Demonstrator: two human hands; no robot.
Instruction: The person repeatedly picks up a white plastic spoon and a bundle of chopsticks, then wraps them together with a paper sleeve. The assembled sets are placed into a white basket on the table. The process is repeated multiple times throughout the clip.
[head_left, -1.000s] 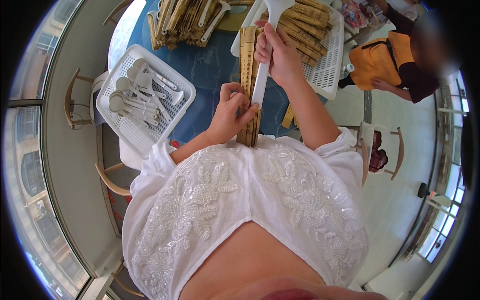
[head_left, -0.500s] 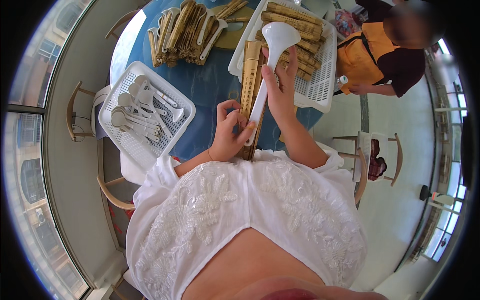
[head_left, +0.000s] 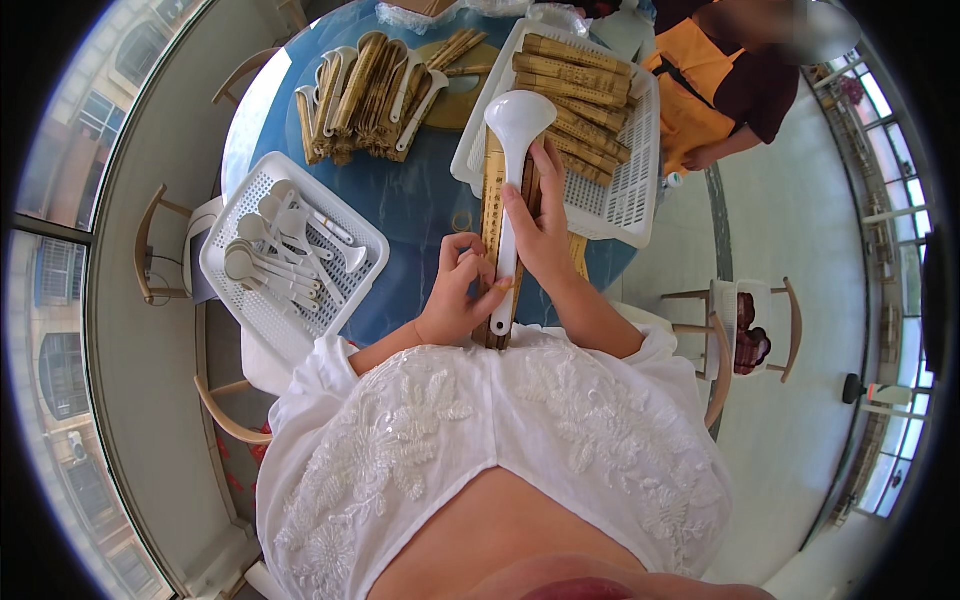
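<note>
A white ladle [head_left: 508,215] stands nearly upright in front of me, bowl at the top and the holed handle end near my chest. Behind it lies a flat golden sleeve [head_left: 493,195] printed like bamboo slips, standing along the ladle's left side. My right hand [head_left: 540,225] is closed round the upper handle, thumb on the front and fingers reaching behind with the sleeve. Lower down, my left hand [head_left: 462,292] is closed, its thumb pressed to the lower handle and its other fingers curled at the sleeve's left edge.
On the blue round table [head_left: 400,215] a white basket [head_left: 370,265] of white ladles and spoons stands left. Farther back is a pile of golden sleeves and ladles [head_left: 365,95]. A white basket [head_left: 640,205] at the right holds golden sleeves. A person in an orange apron [head_left: 690,70] stands beyond.
The ladle has come more upright and lies closer along the sleeve, with both hands still on it. The view has shifted slightly, and the person in the apron sits farther up and left.
</note>
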